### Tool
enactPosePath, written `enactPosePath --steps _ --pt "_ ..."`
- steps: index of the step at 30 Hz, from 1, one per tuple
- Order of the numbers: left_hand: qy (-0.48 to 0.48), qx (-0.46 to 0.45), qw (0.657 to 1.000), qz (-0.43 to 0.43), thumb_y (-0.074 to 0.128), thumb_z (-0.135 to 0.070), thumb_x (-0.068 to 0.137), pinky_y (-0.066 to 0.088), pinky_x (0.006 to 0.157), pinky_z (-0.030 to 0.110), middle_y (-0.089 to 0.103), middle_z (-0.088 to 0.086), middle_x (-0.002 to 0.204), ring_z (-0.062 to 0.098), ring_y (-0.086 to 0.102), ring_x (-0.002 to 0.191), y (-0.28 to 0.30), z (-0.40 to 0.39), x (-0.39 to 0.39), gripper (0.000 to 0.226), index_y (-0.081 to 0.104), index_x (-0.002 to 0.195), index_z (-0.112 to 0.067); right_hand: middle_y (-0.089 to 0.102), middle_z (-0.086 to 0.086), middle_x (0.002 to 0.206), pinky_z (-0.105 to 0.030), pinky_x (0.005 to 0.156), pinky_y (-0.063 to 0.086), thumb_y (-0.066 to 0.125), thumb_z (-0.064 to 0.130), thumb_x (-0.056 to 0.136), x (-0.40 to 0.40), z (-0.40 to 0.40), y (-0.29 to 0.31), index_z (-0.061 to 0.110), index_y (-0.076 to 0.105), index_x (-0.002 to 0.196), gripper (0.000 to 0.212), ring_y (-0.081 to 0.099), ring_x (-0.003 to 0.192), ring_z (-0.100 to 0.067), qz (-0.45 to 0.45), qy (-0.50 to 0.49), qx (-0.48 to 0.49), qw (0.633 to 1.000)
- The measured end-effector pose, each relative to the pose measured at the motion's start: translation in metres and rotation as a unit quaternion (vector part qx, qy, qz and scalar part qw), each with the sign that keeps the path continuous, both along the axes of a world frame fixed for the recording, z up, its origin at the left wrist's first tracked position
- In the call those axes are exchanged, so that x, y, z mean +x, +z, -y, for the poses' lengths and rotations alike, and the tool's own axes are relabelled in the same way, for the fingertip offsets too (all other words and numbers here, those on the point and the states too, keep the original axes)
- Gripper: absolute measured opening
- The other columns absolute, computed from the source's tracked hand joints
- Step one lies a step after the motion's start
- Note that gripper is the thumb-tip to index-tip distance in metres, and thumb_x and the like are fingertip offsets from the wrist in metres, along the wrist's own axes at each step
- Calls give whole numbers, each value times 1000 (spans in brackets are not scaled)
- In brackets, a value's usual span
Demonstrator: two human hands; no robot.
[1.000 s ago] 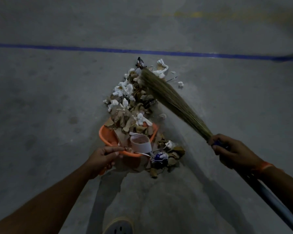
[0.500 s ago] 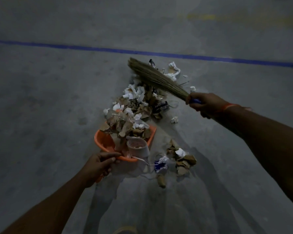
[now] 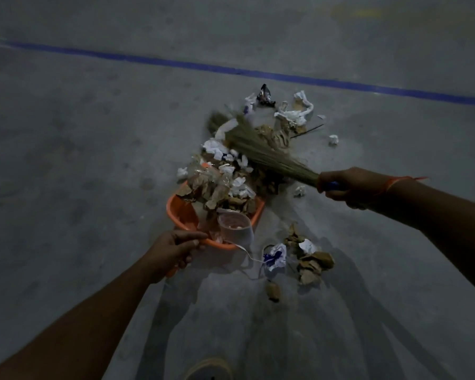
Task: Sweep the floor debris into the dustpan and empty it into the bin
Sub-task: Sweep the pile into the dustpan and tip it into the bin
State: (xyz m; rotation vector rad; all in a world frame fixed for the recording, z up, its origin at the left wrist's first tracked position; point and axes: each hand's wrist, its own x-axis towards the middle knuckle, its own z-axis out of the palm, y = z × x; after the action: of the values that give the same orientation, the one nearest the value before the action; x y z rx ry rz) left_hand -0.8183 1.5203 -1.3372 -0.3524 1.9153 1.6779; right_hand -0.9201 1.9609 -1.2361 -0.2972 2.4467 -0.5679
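Note:
An orange dustpan sits on the grey floor, heaped with brown scraps, white paper and a clear cup. My left hand grips its near rim and handle. My right hand holds a grass broom by its blue handle, bristles blurred and lying over the debris pile beyond the dustpan. More scraps and a white-and-blue wrapper lie on the floor to the right of the dustpan.
A blue line crosses the concrete floor behind the pile. A black wrapper and white plastic lie at the far end of the pile. My shoe shows at the bottom edge. No bin is in view.
The broom swung out to the far side of the pile and now drags back toward the dustpan. My right hand moved out to the right. The dustpan stays held in place.

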Motion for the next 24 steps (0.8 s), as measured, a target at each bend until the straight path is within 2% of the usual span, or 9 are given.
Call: enactPosePath --steps 3,9,13,15,17,20,24 --pt "2 -3 1000 -1 54 0 102 42 44 20 77 10 96 12 56 55 1 -1 -1 28 74 117 -13 60 -6 69 -25 45 48 52 14 98 36 -3 1 39 59 96 26 49 40 -11 11 3 -26 1000" --pt "9 27 1000 -12 54 1 101 39 42 18 74 15 95 10 53 52 4 -9 0 28 72 121 -9 54 4 56 -22 41 42 52 11 95 122 8 -3 32 60 94 22 46 39 -11 36 20 -87 995" --pt "-38 21 999 -14 55 0 101 36 42 18 73 8 86 9 52 52 14 -11 0 28 72 120 -11 61 5 67 -17 45 46 50 16 97 173 3 -17 36 58 97 21 56 44 -11 21 43 -82 995" --pt "-57 9 998 -12 55 0 101 36 42 18 73 5 85 9 51 52 25 -14 5 28 73 118 -13 61 10 73 -9 51 42 51 15 96 192 -4 -15 33 59 102 21 58 52 -4 9 45 -74 996" --pt "-53 9 999 -8 55 0 101 36 43 18 74 7 86 8 51 51 42 -24 15 28 74 117 -14 60 10 79 -5 57 36 54 16 95 209 -11 -1 31 59 105 19 55 62 5 -12 47 -60 997" --pt "-52 7 999 -4 56 0 101 38 44 19 75 11 91 10 51 51 84 -41 31 28 73 117 -15 61 9 87 -6 61 34 53 24 93 236 -21 39 34 57 108 19 52 68 6 -29 26 -48 998" --pt "-76 0 997 -4 55 0 101 38 44 21 73 11 89 11 50 51 171 -61 48 26 73 117 -11 62 8 92 -22 66 42 50 32 92 279 -35 117 41 52 109 19 51 72 -3 -42 -6 -34 999"
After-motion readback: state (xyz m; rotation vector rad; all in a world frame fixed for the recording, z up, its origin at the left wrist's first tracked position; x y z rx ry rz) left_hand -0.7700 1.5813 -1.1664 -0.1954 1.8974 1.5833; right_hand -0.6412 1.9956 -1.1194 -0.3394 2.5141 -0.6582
